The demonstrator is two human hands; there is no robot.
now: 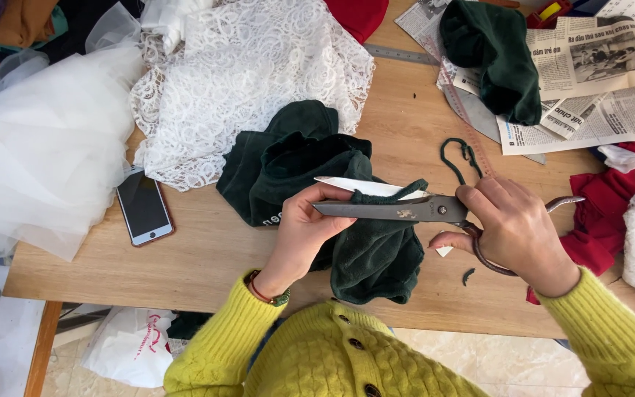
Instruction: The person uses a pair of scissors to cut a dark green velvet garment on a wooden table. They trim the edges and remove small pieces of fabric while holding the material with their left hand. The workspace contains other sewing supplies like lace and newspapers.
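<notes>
My right hand [516, 228] grips the handles of large dark metal scissors [398, 211], blades pointing left. My left hand [306, 224] holds a piece of dark green velvet fabric [376, 254] together with a white paper pattern piece [365, 187] against the blades. The green fabric spreads under my hands and bunches up toward the back [288, 158]. A thin green fabric strip [453, 158] and a small green scrap [468, 276] lie on the wooden table [207, 257]. I wear a yellow knitted cardigan.
White lace [251, 81] and white tulle [38, 147] cover the left. A smartphone [143, 206] lies near them. Another green fabric bundle [497, 51] sits on newspapers [597, 81] at back right, beside a measuring tape [464, 110] and metal ruler [398, 54]. Red cloth [604, 213] lies right.
</notes>
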